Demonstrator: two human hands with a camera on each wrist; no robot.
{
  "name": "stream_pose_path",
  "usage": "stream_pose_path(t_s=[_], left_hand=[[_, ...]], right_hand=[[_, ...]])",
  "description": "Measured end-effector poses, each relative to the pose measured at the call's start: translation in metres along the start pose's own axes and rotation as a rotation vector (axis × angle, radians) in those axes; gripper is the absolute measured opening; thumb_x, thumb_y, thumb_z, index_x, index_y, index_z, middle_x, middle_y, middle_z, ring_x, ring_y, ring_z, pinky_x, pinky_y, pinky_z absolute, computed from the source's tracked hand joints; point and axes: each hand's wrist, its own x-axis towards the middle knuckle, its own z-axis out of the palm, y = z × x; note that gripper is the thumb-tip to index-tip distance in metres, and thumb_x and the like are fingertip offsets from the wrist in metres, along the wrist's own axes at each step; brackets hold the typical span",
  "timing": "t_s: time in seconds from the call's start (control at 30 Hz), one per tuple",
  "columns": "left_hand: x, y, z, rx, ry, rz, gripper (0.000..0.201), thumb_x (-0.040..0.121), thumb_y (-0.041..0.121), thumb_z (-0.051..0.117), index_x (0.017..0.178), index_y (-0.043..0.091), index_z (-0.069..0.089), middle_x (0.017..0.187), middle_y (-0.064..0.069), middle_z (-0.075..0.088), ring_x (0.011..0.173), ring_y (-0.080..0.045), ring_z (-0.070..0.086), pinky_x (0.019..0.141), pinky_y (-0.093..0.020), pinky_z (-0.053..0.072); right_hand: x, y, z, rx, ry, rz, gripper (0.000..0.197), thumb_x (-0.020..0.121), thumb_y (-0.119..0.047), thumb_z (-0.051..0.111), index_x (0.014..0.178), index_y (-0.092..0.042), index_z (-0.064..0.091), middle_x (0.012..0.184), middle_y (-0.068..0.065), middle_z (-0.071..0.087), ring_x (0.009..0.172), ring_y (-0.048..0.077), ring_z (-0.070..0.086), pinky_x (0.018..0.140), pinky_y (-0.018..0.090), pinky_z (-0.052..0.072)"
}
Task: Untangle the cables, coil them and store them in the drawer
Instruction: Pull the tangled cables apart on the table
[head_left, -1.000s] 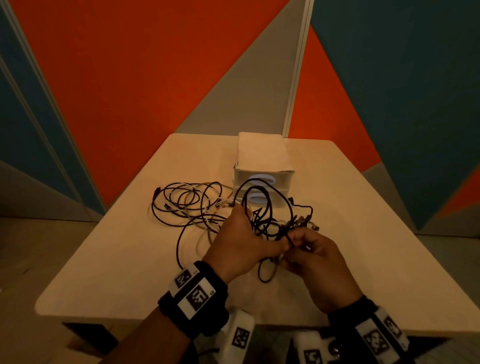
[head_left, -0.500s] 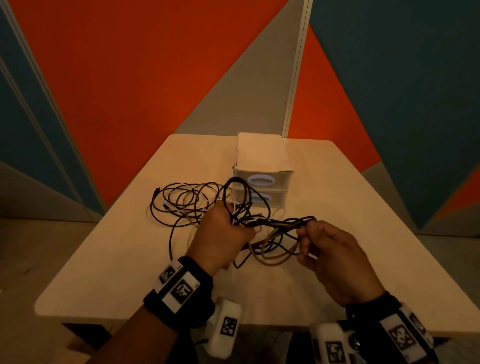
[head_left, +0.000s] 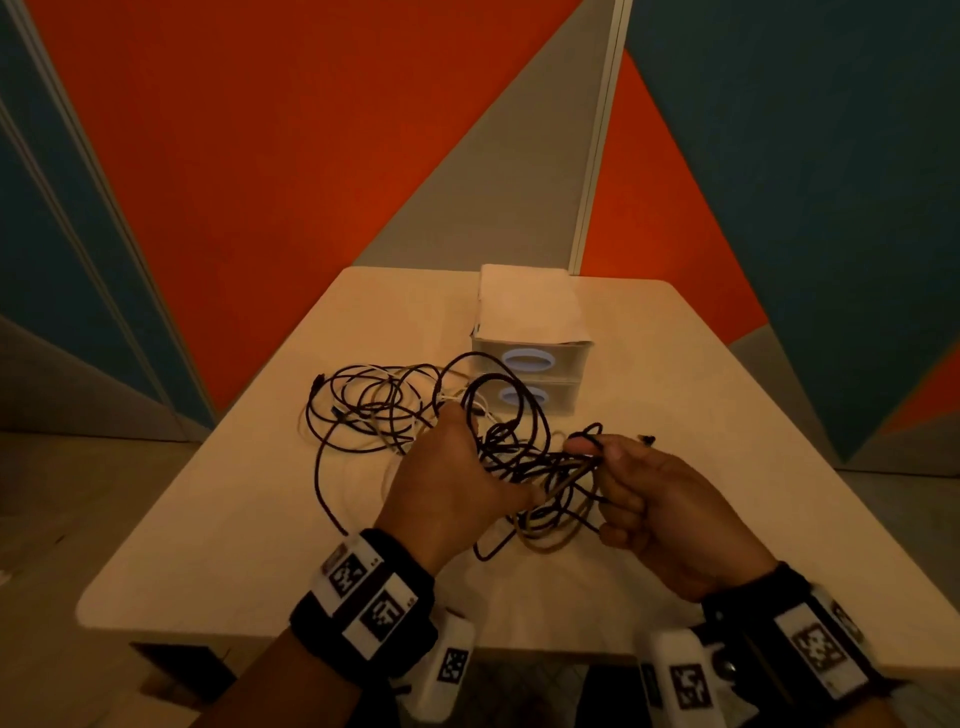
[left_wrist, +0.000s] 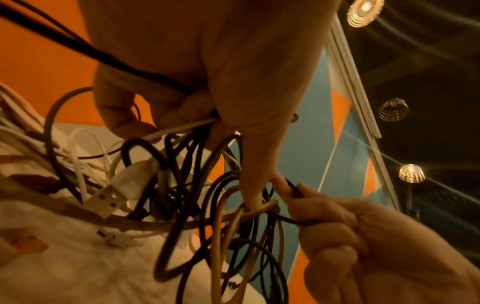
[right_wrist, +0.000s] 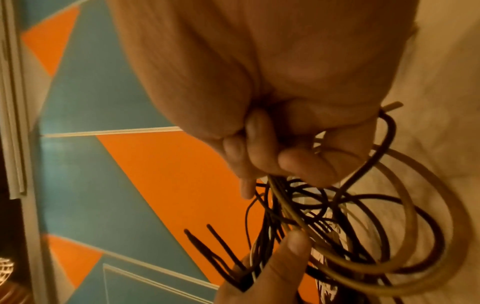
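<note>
A person's left hand (head_left: 457, 483) and right hand (head_left: 660, 499), fingers curled, both grip a tangle of dark and pale cables (head_left: 524, 457) above the tabletop (head_left: 234, 519), near a closed two-drawer unit (head_left: 524, 332).

The worktop (head_left: 218, 545) was pale wood with rounded corners. Behind it stood wall panels (head_left: 291, 135) in orange, teal and grey triangles. Round ceiling lamps (left_wrist: 365, 12) were lit overhead.

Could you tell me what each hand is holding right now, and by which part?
Both grip the cable tangle: the left hand its bunched middle strands, the right hand strands on its right side.
</note>
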Motion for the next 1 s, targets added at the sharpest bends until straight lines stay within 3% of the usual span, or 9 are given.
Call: stream_pose_path(t_s=[0.1,0.17,0.23,0.33,0.43,0.53,0.7,0.83,1.0], left_hand=[[-0.001,0.006,0.003,0.085,0.057,0.038,0.073,0.059,0.048,0.097,0.109,0.023,0.050,0.095,0.007,0.069,0.084,-0.010,0.069,0.074,-0.040,0.060],[0.000,0.009,0.003,0.084,0.056,0.068,0.066,0.065,0.046,0.096,0.108,0.023,0.051,0.094,0.009,0.068,0.085,-0.008,0.067,0.075,-0.037,0.059],[0.000,0.012,0.003,0.096,0.035,0.079,0.064,0.068,0.045,0.095,0.111,0.024,0.051,0.096,0.010,0.068,0.089,-0.007,0.067,0.077,-0.033,0.059],[-0.001,0.017,0.007,0.129,0.011,0.082,0.065,0.068,0.046,0.093,0.113,0.025,0.051,0.097,0.008,0.070,0.088,-0.010,0.070,0.077,-0.040,0.061],[-0.003,0.025,0.010,0.195,0.012,0.093,0.063,0.072,0.039,0.092,0.114,0.020,0.050,0.100,0.004,0.069,0.090,-0.014,0.069,0.077,-0.037,0.061],[-0.004,0.029,0.009,0.247,0.022,0.104,0.060,0.076,0.038,0.090,0.113,0.020,0.047,0.100,0.003,0.067,0.090,-0.015,0.066,0.073,-0.031,0.056],[-0.002,0.026,0.008,0.262,0.019,0.119,0.063,0.072,0.037,0.093,0.113,0.020,0.047,0.099,0.002,0.067,0.090,-0.018,0.067,0.074,-0.036,0.058],[-0.001,0.027,0.009,0.273,0.011,0.130,0.066,0.071,0.033,0.093,0.116,0.019,0.047,0.103,0.001,0.069,0.094,-0.018,0.069,0.079,-0.039,0.060],[0.001,0.025,0.011,0.271,-0.001,0.148,0.070,0.067,0.034,0.095,0.116,0.020,0.047,0.101,0.001,0.071,0.091,-0.018,0.071,0.076,-0.040,0.061]], right_hand=[[-0.003,-0.006,-0.003,-0.118,-0.057,0.089,0.021,0.100,-0.019,0.046,0.101,-0.009,0.065,0.062,0.004,0.039,0.051,0.014,0.026,0.055,0.031,0.015],[-0.006,-0.016,-0.004,-0.424,0.028,0.067,0.025,0.099,-0.015,0.045,0.081,-0.013,0.062,0.067,0.006,0.054,0.052,0.013,0.039,0.054,0.030,0.020],[-0.011,-0.027,-0.001,-0.889,0.142,-0.089,0.035,0.098,-0.030,0.052,0.066,-0.015,0.059,0.066,-0.002,0.060,0.053,0.007,0.046,0.054,0.027,0.032],[-0.019,-0.034,0.009,-1.442,0.282,-0.297,0.043,0.092,-0.058,0.054,0.068,-0.022,0.058,0.060,-0.004,0.057,0.058,0.010,0.053,0.055,0.032,0.045],[-0.021,-0.035,0.023,-1.839,0.419,-0.576,0.031,0.088,-0.051,0.062,0.073,-0.024,0.063,0.075,-0.003,0.056,0.076,0.017,0.052,0.054,0.032,0.046],[-0.009,-0.036,0.022,-1.852,0.257,-0.741,0.015,0.084,-0.025,0.075,0.086,-0.011,0.068,0.102,0.006,0.056,0.090,0.024,0.056,0.063,0.030,0.047],[0.018,-0.028,0.001,-1.628,0.125,-0.253,0.032,0.096,-0.025,0.060,0.126,-0.018,0.051,0.104,0.008,0.065,0.086,0.022,0.064,0.071,0.032,0.052],[0.023,-0.032,0.008,-1.684,0.075,-0.341,0.020,0.098,-0.032,0.057,0.100,-0.022,0.074,0.088,0.005,0.070,0.077,0.019,0.062,0.065,0.031,0.048],[0.035,-0.036,0.009,-1.618,0.037,-0.270,0.022,0.091,-0.031,0.067,0.078,-0.015,0.075,0.074,0.006,0.067,0.068,0.018,0.062,0.059,0.031,0.046]])
